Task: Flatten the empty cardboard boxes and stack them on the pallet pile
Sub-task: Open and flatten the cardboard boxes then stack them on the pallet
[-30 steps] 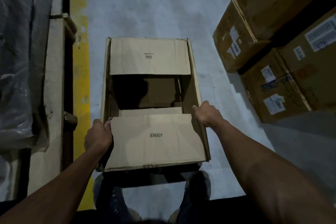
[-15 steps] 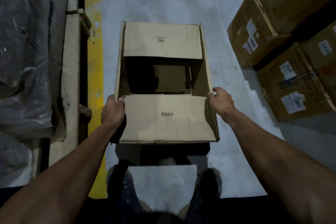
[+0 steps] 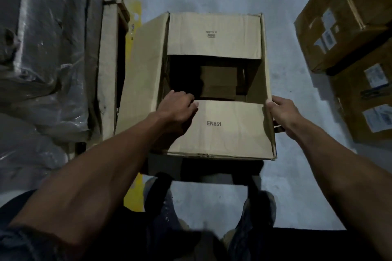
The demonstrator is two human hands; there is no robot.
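Box (image 3: 214,82) held upright before body, long axis running away. Right rim gripped by right hand (image 3: 280,110); near flap (image 3: 224,127) edge pinched by left hand (image 3: 180,108), nearer opening.

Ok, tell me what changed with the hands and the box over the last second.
The left hand left the box's left edge and moved onto the near flap marked EN851, fingers at its inner edge. The left side flap now splays outward. The right hand still grips the right wall of the cardboard box, which stays unflattened.
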